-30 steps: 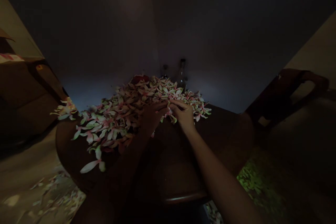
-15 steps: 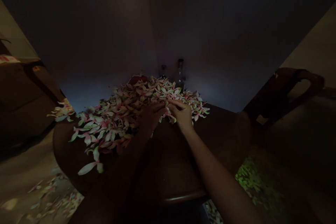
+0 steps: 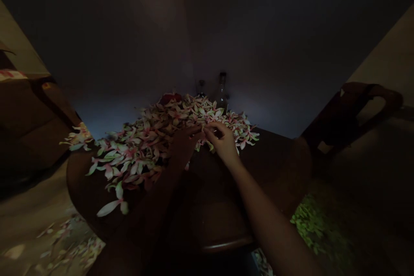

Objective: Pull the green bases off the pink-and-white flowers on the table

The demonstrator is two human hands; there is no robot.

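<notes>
A large heap of loose pink-and-white flowers with narrow petals (image 3: pixel 142 146) covers the far left of a dark wooden table (image 3: pixel 274 151). My left hand (image 3: pixel 186 144), deep in shadow, lies at the heap's right side with its fingers among the blooms. My right hand (image 3: pixel 223 141) is just beside it, its fingertips pinched on a small flower (image 3: pixel 207 134) at the heap's edge. Both forearms reach in from the bottom of the view.
A glass bottle (image 3: pixel 221 95) and a small jar (image 3: pixel 202 88) stand behind the heap against the wall, beside a red object (image 3: pixel 170 98). A dark chair (image 3: pixel 365 108) stands at the right. Fallen petals (image 3: pixel 67 241) lie on the floor at lower left.
My right hand has shifted slightly left and turned at the heap's edge. My left hand's fingers sit a little lower among the flowers. The heap looks unchanged.
</notes>
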